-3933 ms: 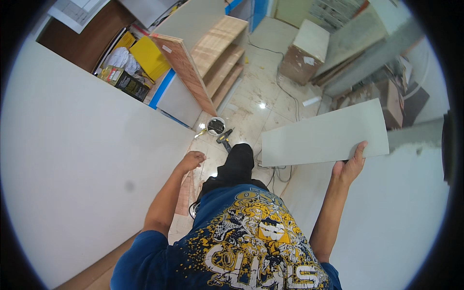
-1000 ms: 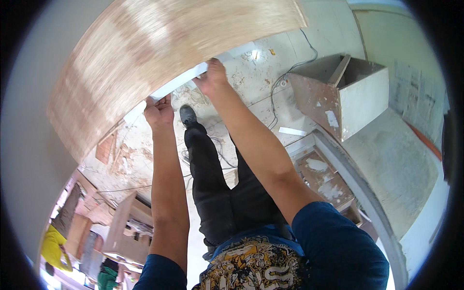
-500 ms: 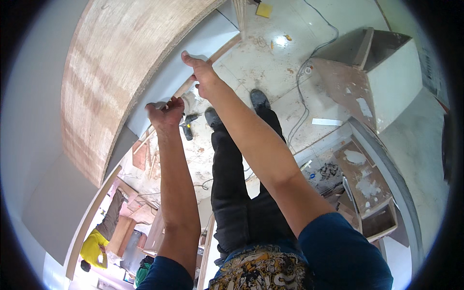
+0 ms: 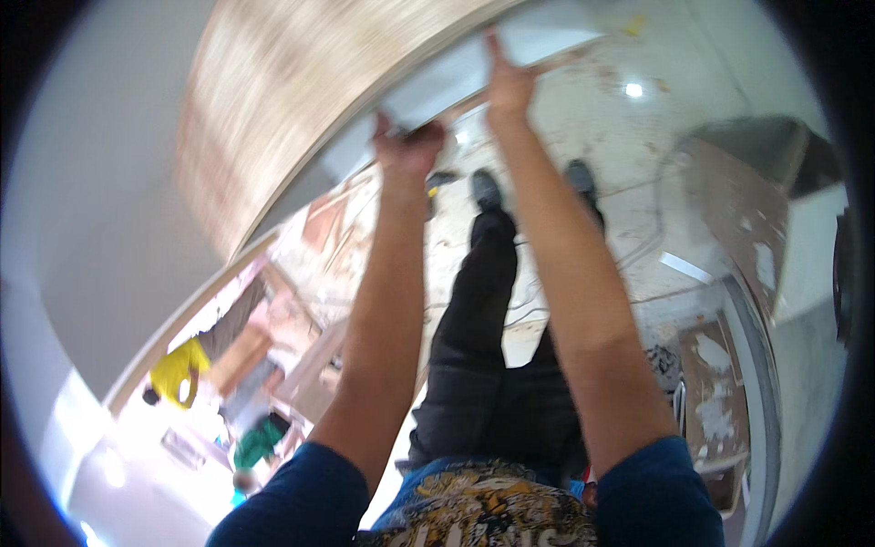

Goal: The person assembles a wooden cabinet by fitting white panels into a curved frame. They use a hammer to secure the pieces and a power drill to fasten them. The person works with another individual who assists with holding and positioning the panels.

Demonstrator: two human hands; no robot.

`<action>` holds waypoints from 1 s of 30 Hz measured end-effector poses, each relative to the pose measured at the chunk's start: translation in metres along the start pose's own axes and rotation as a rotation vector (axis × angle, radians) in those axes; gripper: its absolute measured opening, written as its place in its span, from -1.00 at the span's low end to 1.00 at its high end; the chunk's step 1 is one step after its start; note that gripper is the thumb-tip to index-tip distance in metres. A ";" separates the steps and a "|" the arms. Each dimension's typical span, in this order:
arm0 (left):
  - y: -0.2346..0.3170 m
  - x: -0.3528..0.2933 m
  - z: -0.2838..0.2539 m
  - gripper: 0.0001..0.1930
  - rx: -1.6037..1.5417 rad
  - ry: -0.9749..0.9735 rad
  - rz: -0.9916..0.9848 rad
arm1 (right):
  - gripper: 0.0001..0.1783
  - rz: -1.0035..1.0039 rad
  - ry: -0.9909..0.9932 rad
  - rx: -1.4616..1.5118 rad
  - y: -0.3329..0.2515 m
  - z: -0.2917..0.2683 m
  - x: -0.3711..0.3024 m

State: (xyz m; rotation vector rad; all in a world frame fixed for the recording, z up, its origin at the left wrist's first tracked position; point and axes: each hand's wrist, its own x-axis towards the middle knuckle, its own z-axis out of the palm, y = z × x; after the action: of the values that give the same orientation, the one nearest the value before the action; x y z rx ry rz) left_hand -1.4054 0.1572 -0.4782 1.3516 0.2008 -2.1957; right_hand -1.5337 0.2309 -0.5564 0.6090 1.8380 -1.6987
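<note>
I hold a large flat board [image 4: 273, 118] out in front of me, its wood-grain face to the left and its pale grey edge toward my hands. My left hand [image 4: 407, 150] grips the board's lower edge with curled fingers. My right hand [image 4: 507, 84] is pressed against the pale edge a little higher and to the right, fingers stretched up along it. Both arms reach forward over my dark trousers and shoes [image 4: 483, 190]. The view is blurred by motion.
A dusty, paint-spattered floor [image 4: 629, 155] lies below, with a cable across it. An open cabinet box [image 4: 775, 219] stands at the right. Boards and wooden pieces [image 4: 301, 301] lie at the lower left, near yellow [image 4: 178, 372] and green items.
Earlier my right hand held a white panel at its side. Over the last second the wood-faced board has swung further left and up, and my hands have slid along its edge.
</note>
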 end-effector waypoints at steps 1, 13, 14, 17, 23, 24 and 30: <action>0.019 0.012 -0.020 -0.52 0.074 -0.126 -0.114 | -0.29 -0.012 0.054 -0.058 0.005 0.003 0.013; 0.021 -0.007 -0.087 -0.76 0.442 -0.272 0.281 | -0.77 0.029 -0.889 0.701 0.043 -0.065 0.018; 0.020 -0.005 -0.089 -0.75 0.431 -0.255 0.301 | -0.71 -0.030 -0.857 0.686 0.043 -0.063 0.007; 0.014 -0.008 -0.083 -0.73 0.426 -0.197 0.325 | -0.64 -0.096 -0.694 0.610 0.036 -0.055 -0.025; 0.020 -0.056 -0.063 -0.75 1.039 0.051 0.374 | -0.83 0.022 -0.523 0.459 -0.004 -0.047 -0.053; 0.022 -0.068 -0.049 -0.77 1.323 0.163 0.414 | -0.82 -0.015 -0.635 0.487 0.025 -0.061 -0.019; 0.069 -0.032 0.024 -0.31 2.418 -0.231 1.425 | -0.41 0.005 -0.336 0.381 -0.014 -0.062 -0.044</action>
State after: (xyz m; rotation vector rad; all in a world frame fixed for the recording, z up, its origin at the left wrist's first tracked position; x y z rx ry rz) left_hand -1.3774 0.1016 -0.4286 0.8776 -2.9331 -0.3064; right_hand -1.5165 0.2930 -0.5135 0.4385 1.2920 -2.0248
